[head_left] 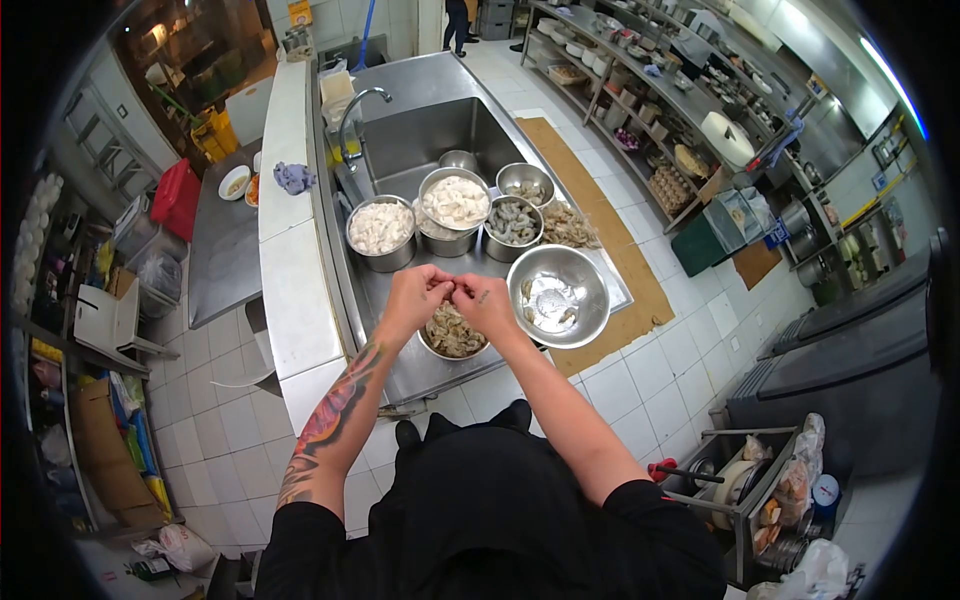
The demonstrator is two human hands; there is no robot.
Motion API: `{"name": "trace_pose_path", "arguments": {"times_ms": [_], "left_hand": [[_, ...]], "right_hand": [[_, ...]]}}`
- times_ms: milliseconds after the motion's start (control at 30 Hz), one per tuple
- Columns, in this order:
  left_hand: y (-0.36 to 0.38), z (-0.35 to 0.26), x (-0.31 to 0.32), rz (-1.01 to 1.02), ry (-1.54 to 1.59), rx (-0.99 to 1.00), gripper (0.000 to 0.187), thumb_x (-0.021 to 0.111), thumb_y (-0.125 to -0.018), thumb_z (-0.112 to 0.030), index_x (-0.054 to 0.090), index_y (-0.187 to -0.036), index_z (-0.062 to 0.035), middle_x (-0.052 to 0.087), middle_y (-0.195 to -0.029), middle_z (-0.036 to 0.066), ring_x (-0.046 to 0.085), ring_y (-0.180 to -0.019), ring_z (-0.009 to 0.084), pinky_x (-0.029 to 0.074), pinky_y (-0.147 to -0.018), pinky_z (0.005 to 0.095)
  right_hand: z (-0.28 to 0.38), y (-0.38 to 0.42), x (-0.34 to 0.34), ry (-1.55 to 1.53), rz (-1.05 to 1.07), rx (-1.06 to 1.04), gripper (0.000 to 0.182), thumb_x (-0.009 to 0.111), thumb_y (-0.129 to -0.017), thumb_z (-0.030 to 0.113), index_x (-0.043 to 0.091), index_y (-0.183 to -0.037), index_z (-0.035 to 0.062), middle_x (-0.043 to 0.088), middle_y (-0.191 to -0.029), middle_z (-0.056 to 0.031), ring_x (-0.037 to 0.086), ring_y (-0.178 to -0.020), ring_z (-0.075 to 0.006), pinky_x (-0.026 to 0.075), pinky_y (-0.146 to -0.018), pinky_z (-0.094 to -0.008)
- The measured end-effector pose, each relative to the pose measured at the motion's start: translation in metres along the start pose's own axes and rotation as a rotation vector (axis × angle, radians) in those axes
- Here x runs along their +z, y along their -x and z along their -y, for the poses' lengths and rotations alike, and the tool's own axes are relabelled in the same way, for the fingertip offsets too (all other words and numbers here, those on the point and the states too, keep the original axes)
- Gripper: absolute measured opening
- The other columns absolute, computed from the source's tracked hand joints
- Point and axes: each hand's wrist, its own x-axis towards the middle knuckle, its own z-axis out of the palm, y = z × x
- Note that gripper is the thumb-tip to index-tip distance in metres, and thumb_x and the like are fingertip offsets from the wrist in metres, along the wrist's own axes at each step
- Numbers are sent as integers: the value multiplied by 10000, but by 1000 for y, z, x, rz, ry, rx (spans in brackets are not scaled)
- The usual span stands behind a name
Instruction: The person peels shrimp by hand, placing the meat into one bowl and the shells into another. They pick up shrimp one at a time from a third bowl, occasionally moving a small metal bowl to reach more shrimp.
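Above a pot of brownish shrimp (pixel 456 335), my left hand (pixel 418 297) and my right hand (pixel 484 304) meet at the fingertips, both pinched. Whatever lies between the fingers is too small to name. To the right sits a wide steel bowl (pixel 575 290) with a few shrimp in it. Behind my hands stand pots of pale, whitish pieces (pixel 381 228) (pixel 455 201), one raised on another pot. Beside them are a pot of grey shrimp (pixel 513 222) and a smaller steel bowl (pixel 525 184). Shrimp shells (pixel 568 226) lie in a heap on the steel counter.
A sink (pixel 430 140) with a curved faucet (pixel 350 125) lies beyond the pots. A white tiled ledge (pixel 290 220) holding a bluish cloth (pixel 294 179) runs along the left. Shelves (pixel 640 110) stand far right; a person's legs (pixel 456 25) show at the top.
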Motion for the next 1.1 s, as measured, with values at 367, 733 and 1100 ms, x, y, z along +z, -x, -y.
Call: {"name": "trace_pose_path", "arguments": {"times_ms": [367, 733, 1100], "left_hand": [[-5, -9, 0, -131, -9, 166, 164, 740, -900, -58, 754, -1049, 8, 761, -946, 88, 697, -856, 97, 553, -751, 267], [-11, 11, -3, 23, 468, -121, 217, 716, -926, -57, 702, -1116, 47, 738, -970, 79, 687, -830, 111, 564, -760, 250], [-11, 12, -10, 33, 448, -200, 197, 705, -934, -29, 679, -1109, 59, 730, -941, 88, 692, -810, 120, 584, -748, 263]], "right_hand": [[-3, -2, 10, -665, -257, 190, 129, 622, -970, 57, 655, -1047, -41, 707, -890, -53, 661, -740, -92, 540, -642, -247], [17, -2, 5, -426, -240, 49, 90, 609, -942, 31, 664, -994, -19, 693, -903, -88, 668, -732, -121, 538, -633, -266], [-59, 16, 19, -147, 2, 181, 260, 605, -1016, 211, 736, -1029, -13, 724, -950, -88, 685, -813, -179, 545, -763, -340]]}}
